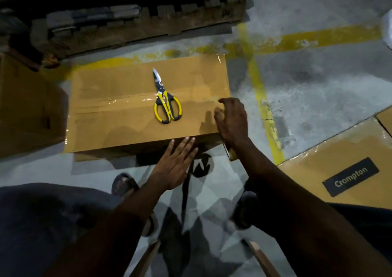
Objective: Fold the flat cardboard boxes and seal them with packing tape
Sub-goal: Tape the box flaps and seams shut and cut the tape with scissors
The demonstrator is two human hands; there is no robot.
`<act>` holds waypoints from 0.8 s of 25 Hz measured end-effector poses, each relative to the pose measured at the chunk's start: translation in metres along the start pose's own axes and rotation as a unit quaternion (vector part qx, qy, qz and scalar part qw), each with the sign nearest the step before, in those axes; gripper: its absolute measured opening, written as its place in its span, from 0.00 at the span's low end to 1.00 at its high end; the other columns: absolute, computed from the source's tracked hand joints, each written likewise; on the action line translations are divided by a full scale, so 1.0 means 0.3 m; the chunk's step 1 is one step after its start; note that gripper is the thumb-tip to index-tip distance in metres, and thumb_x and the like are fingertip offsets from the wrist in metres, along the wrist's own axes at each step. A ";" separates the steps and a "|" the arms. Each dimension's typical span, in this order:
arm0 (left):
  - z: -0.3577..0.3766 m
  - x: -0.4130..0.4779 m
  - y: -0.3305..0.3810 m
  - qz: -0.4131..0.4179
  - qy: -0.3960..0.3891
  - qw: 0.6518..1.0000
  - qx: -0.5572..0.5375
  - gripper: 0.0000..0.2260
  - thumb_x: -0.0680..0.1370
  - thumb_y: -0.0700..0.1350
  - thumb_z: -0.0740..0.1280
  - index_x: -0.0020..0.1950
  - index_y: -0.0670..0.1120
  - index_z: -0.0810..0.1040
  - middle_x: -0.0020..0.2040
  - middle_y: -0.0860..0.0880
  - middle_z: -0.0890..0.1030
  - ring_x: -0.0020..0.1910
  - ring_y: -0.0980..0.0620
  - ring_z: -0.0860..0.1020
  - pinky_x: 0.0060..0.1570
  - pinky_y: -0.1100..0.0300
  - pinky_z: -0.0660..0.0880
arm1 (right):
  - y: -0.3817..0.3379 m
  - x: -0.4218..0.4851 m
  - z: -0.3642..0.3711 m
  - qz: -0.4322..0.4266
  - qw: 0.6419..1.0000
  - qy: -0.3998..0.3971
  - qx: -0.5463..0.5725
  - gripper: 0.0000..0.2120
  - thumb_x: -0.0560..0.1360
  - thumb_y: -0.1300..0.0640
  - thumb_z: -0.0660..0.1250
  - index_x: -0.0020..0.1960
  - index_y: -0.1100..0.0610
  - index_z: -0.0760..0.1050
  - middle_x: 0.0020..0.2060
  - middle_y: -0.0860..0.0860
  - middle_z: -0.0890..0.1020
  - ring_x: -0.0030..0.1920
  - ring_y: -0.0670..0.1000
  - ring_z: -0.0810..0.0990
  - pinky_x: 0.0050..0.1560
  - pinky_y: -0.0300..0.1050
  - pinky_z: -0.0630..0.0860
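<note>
The cardboard box (118, 126) sits on the floor (318, 85) right in front of you, between your knees and the pallet (127, 22). It is plain brown corrugated board, matte, rectangular, w/ flaps closed flat on top. Its long axis runs left to right across your view. A strip of clear tape (118, 101) lies along the centre seam, on the same axis; it is glossy and a bit wrinkled, and catches the light. More shiny tape shows at the far right corner.

On top, approx. in the middle, lie the scissors (165, 100): steel blades, yellow and black plastic handles w/ oval loops. Blades are together. Their long axis crosses the seam, tips pointing away from you and a little left, handles toward you.

Your left hand (174, 164) is flat, fingers straight and spread, tips touching the near edge of the box. Your right hand (232, 121) is over the near right corner, fingers curled; if it grips something or not, I cannot tell.

The floor is rough grey concrete w/ worn yellow lines (257, 98). The pallet is dark old wood. A second brown box (25, 107) stands at the left, and a box at the right (339, 149) carries a black label (351, 177) reading "Crompton".
</note>
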State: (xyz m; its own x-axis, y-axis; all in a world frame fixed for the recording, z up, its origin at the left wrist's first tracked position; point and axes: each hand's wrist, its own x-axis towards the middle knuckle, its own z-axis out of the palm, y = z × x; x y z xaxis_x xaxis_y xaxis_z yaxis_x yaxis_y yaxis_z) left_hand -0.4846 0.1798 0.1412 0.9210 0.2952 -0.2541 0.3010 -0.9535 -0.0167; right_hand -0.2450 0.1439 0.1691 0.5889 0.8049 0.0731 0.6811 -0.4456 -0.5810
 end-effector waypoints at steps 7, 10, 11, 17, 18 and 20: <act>0.087 -0.144 -0.091 -0.143 -0.121 0.976 -0.108 0.39 0.73 0.50 0.67 0.79 0.45 0.51 0.79 0.40 0.54 0.76 0.37 0.55 0.70 0.37 0.59 | -0.425 0.106 0.302 -0.093 0.977 -0.129 -0.143 0.19 0.79 0.46 0.62 0.66 0.55 0.70 0.58 0.56 0.76 0.57 0.61 0.75 0.51 0.54 0.73; 0.080 -0.106 -0.055 -0.128 -0.040 0.969 -0.209 0.36 0.73 0.46 0.67 0.78 0.44 0.57 0.77 0.38 0.59 0.72 0.35 0.65 0.64 0.41 0.70 | -0.447 0.133 0.322 -0.017 0.980 -0.135 -0.146 0.16 0.78 0.52 0.60 0.64 0.57 0.69 0.57 0.57 0.77 0.57 0.62 0.76 0.53 0.55 0.73; 0.077 -0.075 -0.027 -0.131 -0.029 0.958 -0.255 0.34 0.74 0.46 0.66 0.78 0.45 0.58 0.77 0.40 0.60 0.71 0.37 0.66 0.64 0.45 0.70 | -0.424 0.148 0.301 -0.018 0.977 -0.146 -0.157 0.16 0.78 0.53 0.60 0.64 0.58 0.68 0.57 0.58 0.78 0.57 0.62 0.77 0.54 0.55 0.73; -0.031 0.193 0.235 -0.261 -0.017 0.744 -0.615 0.25 0.76 0.48 0.71 0.71 0.47 0.70 0.65 0.50 0.75 0.60 0.50 0.76 0.58 0.58 0.74 | -0.048 0.216 -0.010 -0.110 0.942 -0.171 -0.269 0.21 0.73 0.48 0.64 0.63 0.55 0.72 0.56 0.56 0.79 0.60 0.62 0.72 0.53 0.53 0.67; -0.038 0.222 0.273 -0.289 -0.015 0.707 -0.645 0.24 0.75 0.48 0.71 0.70 0.48 0.70 0.64 0.50 0.77 0.58 0.51 0.77 0.57 0.57 0.75 | 0.018 0.207 -0.042 -0.132 0.939 -0.164 -0.273 0.20 0.72 0.48 0.65 0.62 0.54 0.74 0.55 0.55 0.79 0.59 0.62 0.72 0.50 0.52 0.65; -0.039 0.267 0.336 -0.327 -0.019 0.668 -0.668 0.23 0.75 0.48 0.72 0.69 0.50 0.71 0.63 0.51 0.78 0.55 0.51 0.78 0.56 0.55 0.76 | 0.102 0.188 -0.074 -0.168 0.938 -0.138 -0.270 0.18 0.71 0.49 0.66 0.59 0.51 0.77 0.52 0.54 0.80 0.56 0.63 0.73 0.46 0.51 0.60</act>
State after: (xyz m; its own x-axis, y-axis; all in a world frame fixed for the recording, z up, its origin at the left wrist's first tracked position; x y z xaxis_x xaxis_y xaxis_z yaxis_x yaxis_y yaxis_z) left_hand -0.3777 0.1080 0.1306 0.4860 0.5949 -0.6402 0.6115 0.2920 0.7354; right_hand -0.1813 0.1669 0.1734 0.2171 0.9731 -0.0771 0.9730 -0.2221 -0.0630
